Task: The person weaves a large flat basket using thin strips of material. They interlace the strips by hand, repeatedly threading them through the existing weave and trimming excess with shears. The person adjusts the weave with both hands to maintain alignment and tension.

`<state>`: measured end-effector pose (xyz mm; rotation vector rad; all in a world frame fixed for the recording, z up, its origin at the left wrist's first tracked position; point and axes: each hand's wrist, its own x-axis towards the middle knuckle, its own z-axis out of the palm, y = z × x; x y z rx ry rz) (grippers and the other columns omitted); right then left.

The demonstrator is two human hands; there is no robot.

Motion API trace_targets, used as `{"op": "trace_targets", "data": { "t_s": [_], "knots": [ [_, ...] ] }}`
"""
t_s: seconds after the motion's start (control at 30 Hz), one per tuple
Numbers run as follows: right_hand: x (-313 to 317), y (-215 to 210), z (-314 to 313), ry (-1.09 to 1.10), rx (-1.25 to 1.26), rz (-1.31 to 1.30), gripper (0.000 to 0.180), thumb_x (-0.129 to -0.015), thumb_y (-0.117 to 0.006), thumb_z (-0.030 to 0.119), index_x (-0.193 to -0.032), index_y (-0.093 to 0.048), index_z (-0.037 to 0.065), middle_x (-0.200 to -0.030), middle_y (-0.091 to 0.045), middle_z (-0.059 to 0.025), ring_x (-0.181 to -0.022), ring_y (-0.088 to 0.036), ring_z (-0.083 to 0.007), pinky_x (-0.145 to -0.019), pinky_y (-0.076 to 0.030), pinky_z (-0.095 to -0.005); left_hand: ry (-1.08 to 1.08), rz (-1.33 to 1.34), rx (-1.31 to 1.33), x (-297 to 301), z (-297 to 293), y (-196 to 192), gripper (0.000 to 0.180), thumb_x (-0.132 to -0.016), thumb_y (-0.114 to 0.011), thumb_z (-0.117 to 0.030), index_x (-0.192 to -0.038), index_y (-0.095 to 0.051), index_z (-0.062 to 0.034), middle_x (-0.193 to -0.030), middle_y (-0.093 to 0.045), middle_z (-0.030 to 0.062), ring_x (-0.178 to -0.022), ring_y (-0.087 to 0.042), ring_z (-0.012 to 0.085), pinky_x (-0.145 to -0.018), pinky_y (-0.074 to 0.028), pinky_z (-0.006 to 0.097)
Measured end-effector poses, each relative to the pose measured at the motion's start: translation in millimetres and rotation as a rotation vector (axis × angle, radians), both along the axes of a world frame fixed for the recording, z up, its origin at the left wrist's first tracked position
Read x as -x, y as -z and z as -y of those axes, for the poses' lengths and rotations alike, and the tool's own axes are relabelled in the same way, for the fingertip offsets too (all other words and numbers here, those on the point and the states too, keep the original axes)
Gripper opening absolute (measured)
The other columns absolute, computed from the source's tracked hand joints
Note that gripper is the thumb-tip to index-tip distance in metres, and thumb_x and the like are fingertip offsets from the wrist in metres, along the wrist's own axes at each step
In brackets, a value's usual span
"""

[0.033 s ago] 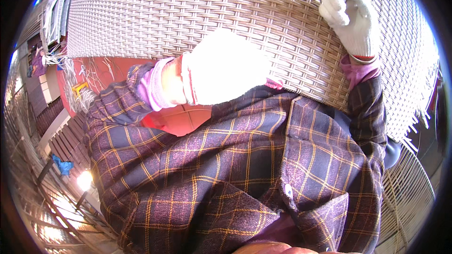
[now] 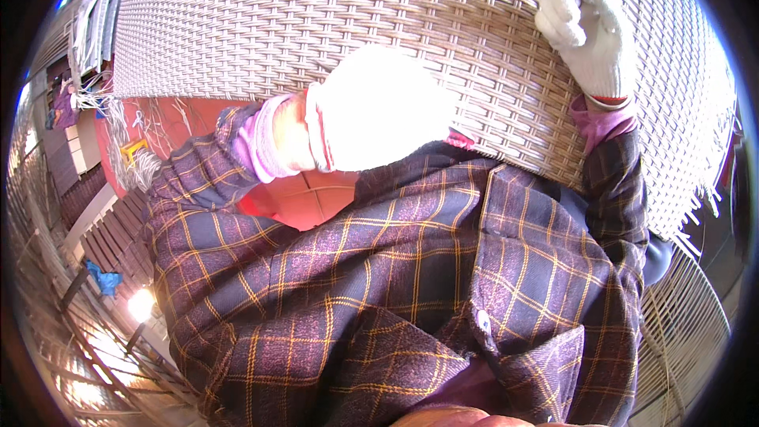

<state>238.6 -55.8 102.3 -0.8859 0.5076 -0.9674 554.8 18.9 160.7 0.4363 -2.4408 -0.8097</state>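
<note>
A large panel of pale grey-brown woven wicker [image 2: 316, 24] fills the upper part of the view and curves down toward me. On its right side lies my right hand [image 2: 589, 32] in a white knit glove. Its fingers are curled in toward the thumb, closed in a loose pinch; anything held there is too small to make out. My left hand [image 2: 387, 111], in a white glove, is at the panel's near edge, left of the middle. Glare washes it out completely, so its fingers and anything in them cannot be seen.
Loose strands fringe the panel's right edge [image 2: 696, 221]. On the red floor [image 2: 170, 122] at left lie scattered strands [image 2: 118, 130] and a small yellow object [image 2: 134, 149]. A blue scrap [image 2: 103, 278] is at lower left. A frame of thin rods [image 2: 688, 332] stands at lower right.
</note>
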Motion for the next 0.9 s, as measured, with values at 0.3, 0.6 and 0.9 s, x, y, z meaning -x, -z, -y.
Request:
{"op": "trace_targets", "data": {
  "t_s": [0.3, 0.6, 0.9],
  "knots": [
    [18, -12, 1, 0.162, -0.048, 0.121, 0.046, -0.119, -0.045, 0.044, -0.107, -0.068, 0.007, -0.073, -0.054, 0.0021, -0.063, -0.042, -0.0111, -0.065, -0.036, -0.0298, 0.047, -0.159, 0.36, 9, 31, 1, 0.034, -0.089, -0.079, -0.019, -0.123, -0.081, -0.0138, -0.115, -0.079, 0.0067, -0.099, -0.077, 0.0276, -0.082, -0.061, 0.044],
    [21, -43, -31, 0.55, 0.263, -0.627, 0.035, -0.117, -0.053, 0.03, -0.109, -0.075, 0.005, -0.082, -0.063, -0.0004, -0.067, -0.048, -0.0076, -0.062, -0.037, -0.0256, -0.35, 0.243, 0.774, -46, 123, 15, 0.043, -0.096, -0.065, -0.009, -0.138, -0.072, -0.0088, -0.118, -0.075, 0.0083, -0.098, -0.072, 0.0288, -0.084, -0.058, 0.043],
    [-17, -40, -58, 0.44, 0.831, -1.28, 0.022, -0.097, -0.073, 0.002, -0.118, -0.08, 0.004, -0.114, -0.079, -0.0132, -0.111, -0.072, -0.0281, -0.102, -0.054, -0.0401, -0.663, 0.811, 0.506, -89, 172, -5, 0.036, -0.102, -0.053, -0.016, -0.128, -0.078, -0.0173, -0.102, -0.079, 0.0137, -0.09, -0.076, 0.033, -0.08, -0.059, 0.048]
  ]
}}
